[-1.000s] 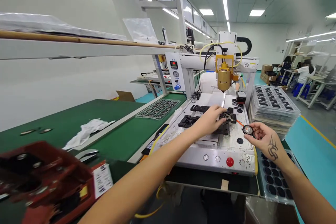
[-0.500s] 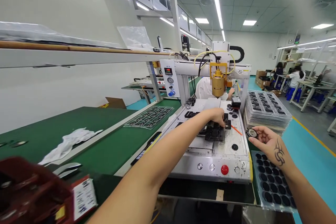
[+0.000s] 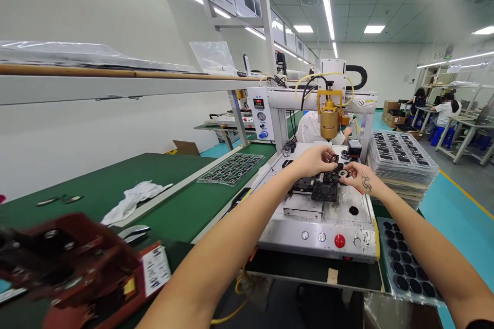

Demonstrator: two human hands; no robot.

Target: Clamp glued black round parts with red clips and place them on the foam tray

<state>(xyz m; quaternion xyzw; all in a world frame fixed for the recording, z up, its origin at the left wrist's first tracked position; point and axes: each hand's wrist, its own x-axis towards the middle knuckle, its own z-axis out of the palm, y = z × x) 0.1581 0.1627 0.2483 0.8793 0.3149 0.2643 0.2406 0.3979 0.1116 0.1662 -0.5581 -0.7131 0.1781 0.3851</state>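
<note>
My left hand is over the machine bed, with its fingertips pinched on a small dark round part. Close on its right, my right hand grips a round black part with a pale centre between thumb and fingers. Both hands are above the right side of a black fixture, partly hiding it. The fixture lies on the white bed of a benchtop machine. Behind my hands hangs the machine's brass-coloured cylindrical head.
A tray of black discs lies right of the machine, before a tall stack of clear trays. Another parts tray rests on the green bench at left. A dark red device stands near left. A person is behind the machine.
My right hand has moved left over the machine bed with the round part, up beside my left hand. My left hand has lifted from the fixture, holding a dark round part. The view has shifted.
</note>
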